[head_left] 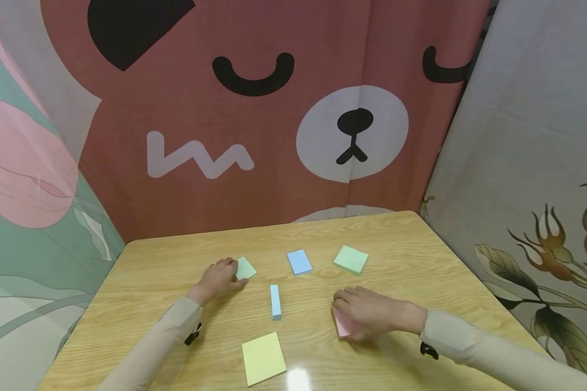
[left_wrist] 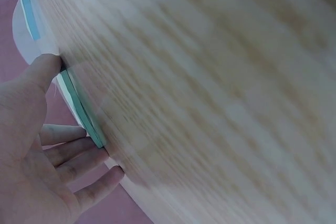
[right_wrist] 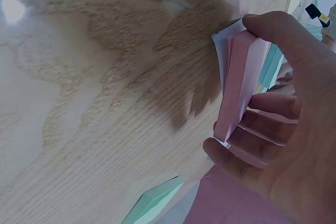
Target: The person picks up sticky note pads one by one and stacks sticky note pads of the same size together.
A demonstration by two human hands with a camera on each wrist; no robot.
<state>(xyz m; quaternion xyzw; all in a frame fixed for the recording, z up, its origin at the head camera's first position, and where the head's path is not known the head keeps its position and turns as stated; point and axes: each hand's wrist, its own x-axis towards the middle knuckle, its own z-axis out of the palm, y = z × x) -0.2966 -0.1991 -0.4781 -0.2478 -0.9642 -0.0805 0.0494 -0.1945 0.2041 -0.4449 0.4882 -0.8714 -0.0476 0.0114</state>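
Note:
On the left side of the table, my left hand (head_left: 220, 281) holds a pale green sticky note pad (head_left: 245, 268) by its edges. In the left wrist view the thumb is at one end of this green pad (left_wrist: 81, 108) and the fingers are at the other, with the pad flat on the wood. My right hand (head_left: 372, 309) grips a pink sticky note pad (head_left: 343, 324) right of the middle. The right wrist view shows the pink pad (right_wrist: 241, 77) between thumb and fingers, slightly tilted, with a paler layer splayed under it. The hand covers part of its top.
A narrow light blue pad (head_left: 275, 301) lies between the hands. Behind it are a blue pad (head_left: 300, 262) and another green pad (head_left: 351, 259). Nearer the front is a yellow pad (head_left: 264, 358). Patterned curtains (head_left: 274, 190) hang behind the wooden table (head_left: 186, 247).

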